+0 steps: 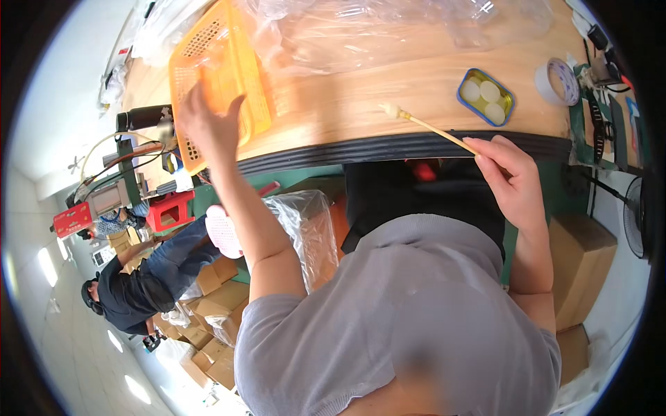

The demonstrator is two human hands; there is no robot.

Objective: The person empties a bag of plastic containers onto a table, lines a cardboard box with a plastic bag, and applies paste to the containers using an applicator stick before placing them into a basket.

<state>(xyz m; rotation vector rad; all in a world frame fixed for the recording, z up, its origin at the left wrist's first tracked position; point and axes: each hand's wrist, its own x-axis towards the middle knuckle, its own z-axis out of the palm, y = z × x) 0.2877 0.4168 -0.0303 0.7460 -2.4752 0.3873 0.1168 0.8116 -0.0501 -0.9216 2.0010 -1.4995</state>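
Observation:
My left hand (209,125) is over the near part of an orange plastic basket (257,90), its thumb and fingers apart, with nothing visible in it. Between the thumb and fingers of my right hand (506,170) is the end of a thin wooden stick (444,133). A pale, lumpy tip (394,111) sits on the stick's far end, above the wooden table (333,104). Beyond the right hand lies a small blue-rimmed tin (486,97) holding three pale round pieces.
Clear plastic bags (333,35) cover the table's far side. A tape roll (557,82) lies at the right, a black bottle (144,118) at the left. Another person (132,291) stands at the lower left near cardboard boxes (222,298).

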